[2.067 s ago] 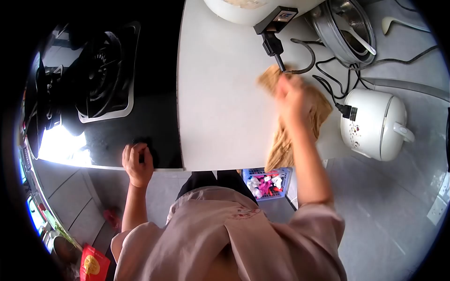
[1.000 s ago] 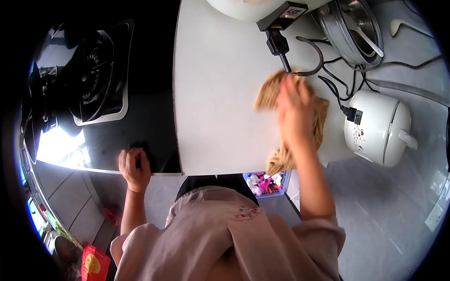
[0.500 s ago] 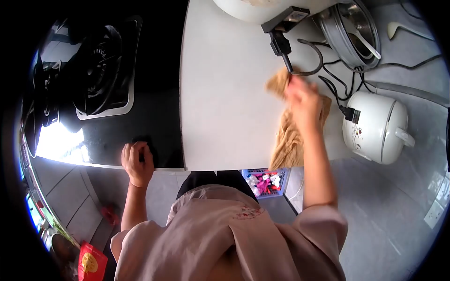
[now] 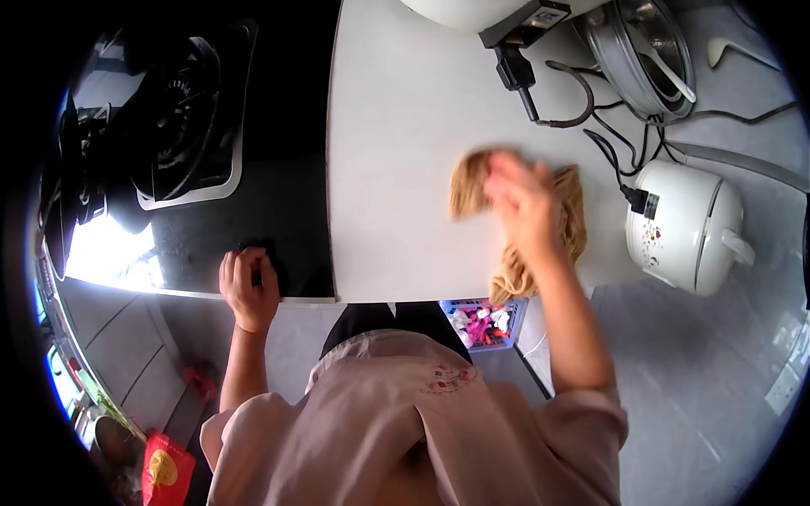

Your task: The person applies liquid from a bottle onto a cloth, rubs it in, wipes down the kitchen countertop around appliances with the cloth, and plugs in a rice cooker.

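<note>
A crumpled tan cloth [image 4: 570, 211] lies on the white countertop [image 4: 405, 169]. My right hand [image 4: 521, 198] presses on it, somewhat blurred, with part of the cloth showing past the fingertips on the left and more under the wrist. Curled fingers show on my left hand [image 4: 249, 287], which rests at the front edge of the black stove top [image 4: 287, 194]; nothing can be seen in it.
A white rice cooker [image 4: 675, 228] stands to the right, with black cables [image 4: 629, 152] behind it. At the back are a metal pot [image 4: 629, 63], a ladle [image 4: 717, 51] and a black plug [image 4: 515, 67]. Below the counter edge sits a basket [image 4: 506, 337].
My right hand has shifted a little left and toward me, away from the plug's cord, and the cloth's upper end has moved with it. My left hand has stayed in place.
</note>
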Motion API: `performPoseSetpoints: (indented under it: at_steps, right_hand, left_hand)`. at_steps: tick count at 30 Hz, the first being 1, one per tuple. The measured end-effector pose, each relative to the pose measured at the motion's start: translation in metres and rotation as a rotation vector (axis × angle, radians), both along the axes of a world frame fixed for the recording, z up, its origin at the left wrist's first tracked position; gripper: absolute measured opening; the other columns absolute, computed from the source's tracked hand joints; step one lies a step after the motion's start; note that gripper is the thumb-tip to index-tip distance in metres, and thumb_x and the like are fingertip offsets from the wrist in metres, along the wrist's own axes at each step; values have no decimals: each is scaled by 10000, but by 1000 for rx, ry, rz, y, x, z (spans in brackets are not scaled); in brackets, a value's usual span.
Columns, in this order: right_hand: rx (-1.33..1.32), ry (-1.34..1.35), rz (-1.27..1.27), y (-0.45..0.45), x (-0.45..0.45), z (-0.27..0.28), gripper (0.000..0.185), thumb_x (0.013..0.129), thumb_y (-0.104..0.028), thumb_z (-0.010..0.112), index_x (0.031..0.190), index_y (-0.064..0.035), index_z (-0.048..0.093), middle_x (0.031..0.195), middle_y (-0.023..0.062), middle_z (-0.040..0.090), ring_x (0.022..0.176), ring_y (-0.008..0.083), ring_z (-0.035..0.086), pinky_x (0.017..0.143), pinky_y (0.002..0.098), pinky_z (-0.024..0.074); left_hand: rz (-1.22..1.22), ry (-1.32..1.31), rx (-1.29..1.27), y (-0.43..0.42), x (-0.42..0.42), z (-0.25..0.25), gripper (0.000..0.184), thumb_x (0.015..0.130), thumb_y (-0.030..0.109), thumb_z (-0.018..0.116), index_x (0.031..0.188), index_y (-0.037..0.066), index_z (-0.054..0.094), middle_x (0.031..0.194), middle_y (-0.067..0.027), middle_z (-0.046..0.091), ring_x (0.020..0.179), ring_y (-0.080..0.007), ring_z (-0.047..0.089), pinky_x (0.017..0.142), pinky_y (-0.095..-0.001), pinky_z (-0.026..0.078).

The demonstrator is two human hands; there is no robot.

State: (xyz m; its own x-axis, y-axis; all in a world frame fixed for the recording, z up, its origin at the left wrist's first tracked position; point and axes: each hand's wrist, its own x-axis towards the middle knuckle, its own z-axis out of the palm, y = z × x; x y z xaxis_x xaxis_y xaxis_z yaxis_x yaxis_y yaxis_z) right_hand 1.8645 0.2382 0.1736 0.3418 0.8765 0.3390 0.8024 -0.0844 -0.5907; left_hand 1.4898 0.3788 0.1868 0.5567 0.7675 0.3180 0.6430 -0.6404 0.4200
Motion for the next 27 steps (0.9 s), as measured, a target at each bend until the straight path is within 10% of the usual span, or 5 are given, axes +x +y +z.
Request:
performPoseSetpoints:
  at_steps: [27]
  right_hand:
    - [-42,111,-70,-3,-47,9,149,724,32,673,736,-8,531,880,150,603,801,347,606,696,392,509]
  left_hand:
    - [20,-29,22,1,-2,1,150,745,-17,642,871,61,613,684,-55,530,626,-243,537,627,-359,440]
